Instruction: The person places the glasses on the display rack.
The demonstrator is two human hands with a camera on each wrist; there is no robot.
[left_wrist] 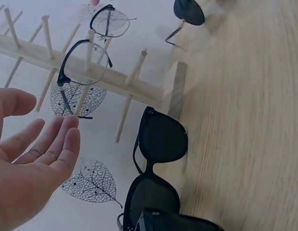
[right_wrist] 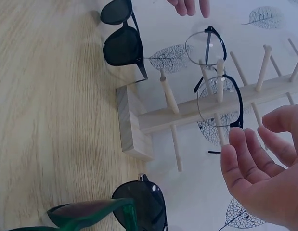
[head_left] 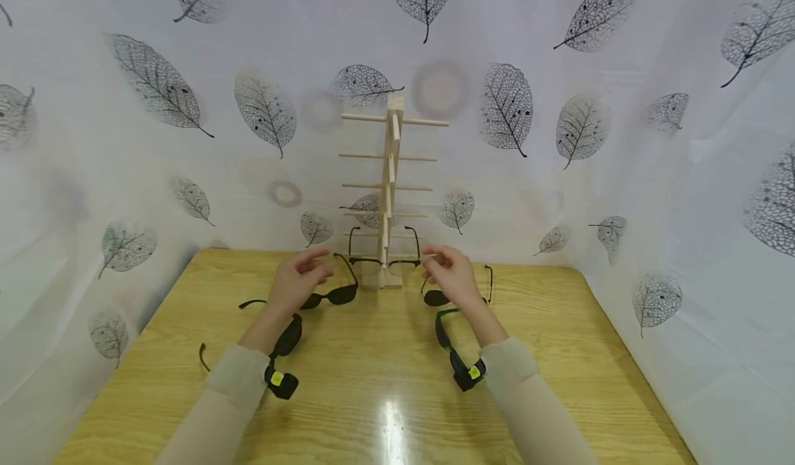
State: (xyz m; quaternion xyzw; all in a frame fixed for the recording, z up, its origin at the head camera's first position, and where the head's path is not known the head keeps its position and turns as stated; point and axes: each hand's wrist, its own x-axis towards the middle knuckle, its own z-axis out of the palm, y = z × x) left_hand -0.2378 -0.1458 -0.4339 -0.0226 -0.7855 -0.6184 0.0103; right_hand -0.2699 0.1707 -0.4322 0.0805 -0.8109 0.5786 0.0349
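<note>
Clear eyeglasses with dark upper rims (head_left: 366, 261) rest on a low peg of the wooden display rack (head_left: 391, 175), temples pointing back. My left hand (head_left: 298, 282) is raised just left of them, its fingers loosely bent around nothing. In the left wrist view, the left fingertips (left_wrist: 71, 122) are near one temple, and contact cannot be made out. On the other side, my right hand (head_left: 456, 279) hovers with relaxed fingers. Its fingertips (right_wrist: 235, 137) lie close to the rim's outer corner in the right wrist view; whether they touch is unclear.
Black sunglasses (head_left: 341, 294) and a second dark pair (head_left: 288, 337) lie on the table at left. At right are sunglasses with dark rounded lenses (head_left: 436, 298) and a green-framed pair (head_left: 442, 330). A leaf-patterned curtain (head_left: 509, 196) hangs behind the rack.
</note>
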